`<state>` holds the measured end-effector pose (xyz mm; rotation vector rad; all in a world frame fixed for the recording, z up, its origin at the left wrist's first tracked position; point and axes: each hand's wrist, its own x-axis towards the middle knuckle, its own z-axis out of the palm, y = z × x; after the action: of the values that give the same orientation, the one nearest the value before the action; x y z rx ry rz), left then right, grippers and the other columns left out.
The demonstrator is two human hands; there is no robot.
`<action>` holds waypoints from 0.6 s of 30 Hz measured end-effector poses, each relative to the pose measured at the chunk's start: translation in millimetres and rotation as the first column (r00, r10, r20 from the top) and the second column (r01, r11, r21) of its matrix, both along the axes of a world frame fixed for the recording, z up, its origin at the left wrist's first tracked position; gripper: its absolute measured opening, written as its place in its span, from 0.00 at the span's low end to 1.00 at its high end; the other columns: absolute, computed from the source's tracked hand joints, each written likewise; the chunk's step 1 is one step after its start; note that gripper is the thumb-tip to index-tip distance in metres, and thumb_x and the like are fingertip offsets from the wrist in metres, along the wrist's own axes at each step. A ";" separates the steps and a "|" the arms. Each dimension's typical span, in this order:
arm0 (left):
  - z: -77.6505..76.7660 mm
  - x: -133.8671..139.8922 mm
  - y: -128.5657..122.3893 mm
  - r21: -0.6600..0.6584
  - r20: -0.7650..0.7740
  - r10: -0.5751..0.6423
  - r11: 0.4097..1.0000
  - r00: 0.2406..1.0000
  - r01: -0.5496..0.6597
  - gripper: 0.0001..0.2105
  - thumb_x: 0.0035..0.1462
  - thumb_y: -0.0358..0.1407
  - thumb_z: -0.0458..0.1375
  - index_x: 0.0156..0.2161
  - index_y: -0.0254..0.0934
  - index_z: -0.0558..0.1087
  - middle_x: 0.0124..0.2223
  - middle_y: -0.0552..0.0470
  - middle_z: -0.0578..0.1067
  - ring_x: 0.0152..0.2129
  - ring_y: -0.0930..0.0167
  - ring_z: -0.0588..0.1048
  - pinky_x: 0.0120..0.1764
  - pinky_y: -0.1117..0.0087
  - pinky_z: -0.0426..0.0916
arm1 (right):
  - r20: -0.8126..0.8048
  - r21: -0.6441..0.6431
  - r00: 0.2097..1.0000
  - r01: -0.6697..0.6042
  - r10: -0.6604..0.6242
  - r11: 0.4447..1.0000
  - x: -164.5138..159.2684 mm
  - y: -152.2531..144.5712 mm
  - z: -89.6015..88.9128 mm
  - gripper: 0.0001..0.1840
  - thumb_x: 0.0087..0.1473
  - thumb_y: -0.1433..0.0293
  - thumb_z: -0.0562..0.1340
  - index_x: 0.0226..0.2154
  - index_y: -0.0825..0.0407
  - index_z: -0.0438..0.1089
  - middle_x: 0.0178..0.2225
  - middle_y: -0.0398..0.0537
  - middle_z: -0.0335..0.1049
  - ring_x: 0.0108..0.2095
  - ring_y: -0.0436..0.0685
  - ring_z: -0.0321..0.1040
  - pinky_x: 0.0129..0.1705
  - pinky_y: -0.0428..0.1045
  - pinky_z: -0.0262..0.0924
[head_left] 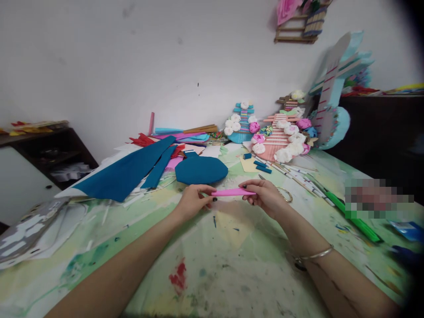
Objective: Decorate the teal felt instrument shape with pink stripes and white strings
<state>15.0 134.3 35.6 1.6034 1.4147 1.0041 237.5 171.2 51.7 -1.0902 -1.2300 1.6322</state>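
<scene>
A narrow pink paper strip (232, 192) is stretched level between my two hands, above the paint-stained table. My left hand (195, 201) pinches its left end between thumb and fingers. At the other end, my right hand (265, 197) grips the strip the same way. Just beyond lies a dark blue, paper-covered rounded shape (202, 170) with a short neck. A pair of scissors (284, 193) with gold handles lies partly hidden behind my right hand. Small dark blue rolled pieces (263, 167) rest farther back.
Dark blue paper sheets (129, 170) and coloured paper rolls lie at the back left. Flower-trimmed instrument-shaped crafts (280, 137) lean by the wall. Thin sticks (298, 176) and a green utility knife (354, 216) lie right. A grey tray of white scraps (26, 229) sits left.
</scene>
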 end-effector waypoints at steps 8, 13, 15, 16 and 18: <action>2.3 -5.7 2.5 0.079 -0.043 -0.028 0.996 0.999 0.031 0.13 0.46 0.41 0.61 0.31 0.31 0.77 0.30 0.46 0.75 0.17 0.73 0.72 0.17 0.76 0.66 | -0.049 -0.103 0.995 -0.088 0.084 0.991 3.8 4.4 -5.7 0.12 0.53 0.66 0.59 0.32 0.60 0.72 0.22 0.53 0.72 0.18 0.47 0.64 0.20 0.40 0.60; 2.5 -7.6 2.0 0.063 -0.118 -0.020 0.998 0.993 0.027 0.13 0.50 0.41 0.57 0.30 0.31 0.77 0.18 0.51 0.71 0.14 0.75 0.68 0.17 0.77 0.62 | -0.007 -0.028 0.996 -0.094 0.094 0.995 6.7 6.5 -10.3 0.14 0.46 0.63 0.67 0.34 0.55 0.72 0.32 0.52 0.74 0.30 0.53 0.71 0.29 0.44 0.66; 2.4 -7.5 1.9 0.057 -0.117 -0.044 0.997 0.992 0.051 0.13 0.51 0.41 0.56 0.29 0.31 0.76 0.18 0.52 0.71 0.14 0.76 0.66 0.17 0.77 0.61 | 0.009 0.037 0.994 -0.105 0.105 0.994 7.7 7.8 -12.4 0.14 0.40 0.69 0.70 0.33 0.55 0.73 0.31 0.50 0.73 0.31 0.51 0.70 0.30 0.43 0.64; 2.7 -6.9 1.7 0.035 -0.095 -0.056 0.998 0.994 0.059 0.14 0.51 0.41 0.56 0.28 0.31 0.76 0.18 0.52 0.70 0.13 0.76 0.66 0.17 0.77 0.61 | 0.009 0.058 0.995 -0.098 0.097 0.994 8.0 8.7 -13.5 0.14 0.38 0.70 0.70 0.32 0.56 0.73 0.30 0.48 0.73 0.30 0.50 0.70 0.29 0.42 0.63; 4.4 -5.0 1.0 -0.022 -0.007 -0.079 0.997 0.997 0.079 0.14 0.51 0.41 0.55 0.25 0.31 0.74 0.19 0.51 0.70 0.14 0.76 0.66 0.17 0.77 0.60 | -0.006 0.077 0.998 -0.060 0.061 0.995 8.3 10.4 -15.4 0.13 0.36 0.71 0.70 0.29 0.56 0.73 0.27 0.46 0.72 0.26 0.48 0.68 0.27 0.41 0.61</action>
<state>9.9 135.2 40.0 1.6359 1.3518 0.9348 245.8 181.6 36.3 -1.0068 -1.3214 1.6192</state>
